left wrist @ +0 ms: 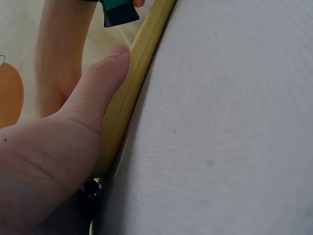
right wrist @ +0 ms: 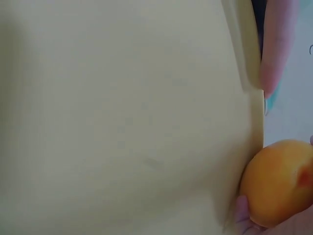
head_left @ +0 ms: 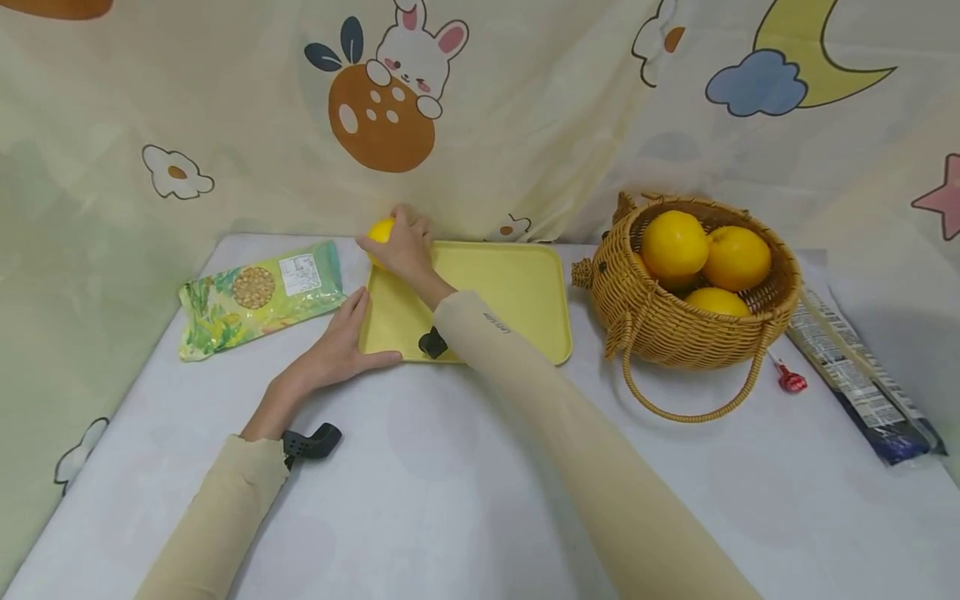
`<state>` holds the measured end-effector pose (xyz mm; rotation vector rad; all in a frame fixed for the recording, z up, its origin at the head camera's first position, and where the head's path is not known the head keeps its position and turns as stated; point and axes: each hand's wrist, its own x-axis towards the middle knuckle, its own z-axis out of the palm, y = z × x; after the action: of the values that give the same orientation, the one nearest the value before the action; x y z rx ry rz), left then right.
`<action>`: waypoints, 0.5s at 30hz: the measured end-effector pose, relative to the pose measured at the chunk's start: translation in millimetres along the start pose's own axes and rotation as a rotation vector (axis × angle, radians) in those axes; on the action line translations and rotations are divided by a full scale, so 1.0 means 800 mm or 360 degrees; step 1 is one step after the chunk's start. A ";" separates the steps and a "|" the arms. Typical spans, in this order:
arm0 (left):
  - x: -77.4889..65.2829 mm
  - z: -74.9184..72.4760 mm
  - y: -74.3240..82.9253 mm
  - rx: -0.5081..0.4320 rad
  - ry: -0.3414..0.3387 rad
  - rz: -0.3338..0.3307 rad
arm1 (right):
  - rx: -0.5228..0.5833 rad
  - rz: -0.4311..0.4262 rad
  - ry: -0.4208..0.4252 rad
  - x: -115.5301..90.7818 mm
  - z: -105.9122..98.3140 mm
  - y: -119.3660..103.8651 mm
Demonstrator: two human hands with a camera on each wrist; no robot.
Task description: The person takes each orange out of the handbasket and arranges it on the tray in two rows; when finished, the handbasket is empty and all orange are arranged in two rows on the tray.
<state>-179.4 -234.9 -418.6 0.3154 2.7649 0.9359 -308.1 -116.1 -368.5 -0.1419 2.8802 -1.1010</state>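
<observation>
Yellow-orange fruit (head_left: pixel 381 231) gripped in the right hand (head_left: pixel 405 247) at the far left corner of the yellow tray (head_left: pixel 510 283), apparently mid-placement. Left hand (head_left: pixel 341 346) flat, fingers straight, steadying the tray's near left edge. Next, probably: setting the fruit down, loosening the fingers gently against rolling, away from the wicker basket (head_left: pixel 622 283).

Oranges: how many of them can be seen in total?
4. Three lie in the wicker basket: upper left, upper right, and lower front. The fourth orange is held by the right hand at the yellow tray's far left corner. More may be hidden beneath.
</observation>
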 end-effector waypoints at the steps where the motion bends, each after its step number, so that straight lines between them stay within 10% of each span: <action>1: 0.000 -0.001 0.000 0.0003 0.0002 0.0004 | -0.0011 0.0007 -0.0003 0.000 0.000 -0.001; 10: 0.000 0.000 -0.001 0.0013 -0.0004 0.0019 | -0.0214 -0.0002 -0.0113 -0.017 -0.017 -0.006; 15: -0.001 0.000 0.000 0.0021 0.0012 0.0024 | -0.0226 -0.0409 -0.0206 -0.065 -0.059 -0.002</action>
<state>-178.8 -235.1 -418.5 0.3363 2.7805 0.9249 -260.4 -80.7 -330.9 -0.5818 2.8778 -0.8789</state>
